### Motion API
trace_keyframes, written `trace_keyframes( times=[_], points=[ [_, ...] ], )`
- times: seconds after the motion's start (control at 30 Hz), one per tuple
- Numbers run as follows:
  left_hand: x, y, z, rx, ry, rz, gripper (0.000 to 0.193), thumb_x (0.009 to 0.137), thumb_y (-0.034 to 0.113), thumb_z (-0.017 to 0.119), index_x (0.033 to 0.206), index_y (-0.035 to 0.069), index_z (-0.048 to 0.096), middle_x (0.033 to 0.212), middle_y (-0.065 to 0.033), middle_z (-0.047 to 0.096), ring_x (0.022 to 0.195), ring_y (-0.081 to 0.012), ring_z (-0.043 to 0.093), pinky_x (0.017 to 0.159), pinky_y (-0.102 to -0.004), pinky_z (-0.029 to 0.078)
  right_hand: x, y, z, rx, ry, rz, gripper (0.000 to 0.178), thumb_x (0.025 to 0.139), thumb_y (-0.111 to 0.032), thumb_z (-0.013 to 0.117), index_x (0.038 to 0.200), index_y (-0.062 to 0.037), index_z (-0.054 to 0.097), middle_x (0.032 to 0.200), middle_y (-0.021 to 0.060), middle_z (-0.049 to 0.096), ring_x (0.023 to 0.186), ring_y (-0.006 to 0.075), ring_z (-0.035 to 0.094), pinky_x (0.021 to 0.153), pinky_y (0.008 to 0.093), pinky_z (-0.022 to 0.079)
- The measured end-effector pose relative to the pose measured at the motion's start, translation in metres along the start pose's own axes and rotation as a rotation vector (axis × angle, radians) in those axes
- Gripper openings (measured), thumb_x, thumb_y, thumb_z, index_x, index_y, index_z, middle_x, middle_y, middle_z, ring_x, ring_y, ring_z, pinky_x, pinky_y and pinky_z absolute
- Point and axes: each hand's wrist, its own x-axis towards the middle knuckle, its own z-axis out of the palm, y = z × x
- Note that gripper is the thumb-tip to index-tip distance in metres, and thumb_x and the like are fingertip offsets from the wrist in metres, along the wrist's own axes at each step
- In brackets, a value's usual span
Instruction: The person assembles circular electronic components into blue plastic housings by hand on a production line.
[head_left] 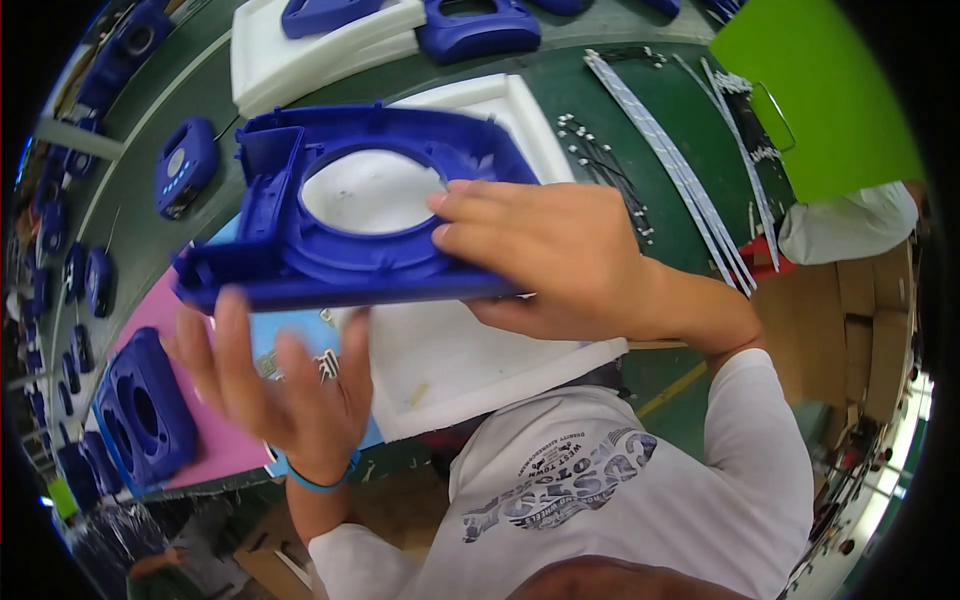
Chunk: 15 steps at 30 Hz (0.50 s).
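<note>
Blue housing point(350, 257), gripped by right fingers point(495, 240) at its opening, hangs near spread left fingers point(237, 350).

1. The left hand's point(300, 405) fingers are smeared by blur; from where I stand, I can't fairly say whether they touch the blue housing point(310, 257) or just sit beside it.
2. Part of the right hand point(565, 255) is hidden under the housing's near edge, so its full grip is out of my sight.
3. That housing covers much of the white tray point(440, 370).
4. Small metallic-looking pieces point(268, 363) by the left hand are too tiny and blurred to make out.
5. Another housing point(480, 37) is cut off by the top edge.
6. A green panel point(820, 100) hides most of whoever wears the pale sleeve point(850, 228).
</note>
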Motion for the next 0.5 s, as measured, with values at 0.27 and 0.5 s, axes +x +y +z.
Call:
trace_keyframes(
  times=[0.27,0.5],
  points=[
    [0.002,0.056,0.035,-0.504,-0.408,0.045,0.075,0.074,0.013,0.079,0.148,0.015,0.067,0.118,-0.0158,0.066,0.110,-0.0352,0.067,0.117,-0.0601,0.046,-0.068,-0.008,-0.018,1.179,0.045,0.950,0.059,0.095,-0.026,0.085,0.140,0.0062,0.064,0.128,0.0115,0.074,0.116,0.0149,0.069,0.103,0.0324,0.054],
    [0.002,0.045,0.015,-0.707,-0.887,0.026,0.081,0.075,0.028,0.091,0.147,0.004,0.064,0.117,-0.0171,0.066,0.108,-0.0367,0.066,0.105,-0.0495,0.050,-0.096,0.122,-0.055,-0.267,-0.032,0.668,0.038,0.097,-0.037,0.079,0.114,-0.0024,0.078,0.109,0.0137,0.077,0.094,0.0301,0.074,0.080,0.0414,0.058]
  ],
)
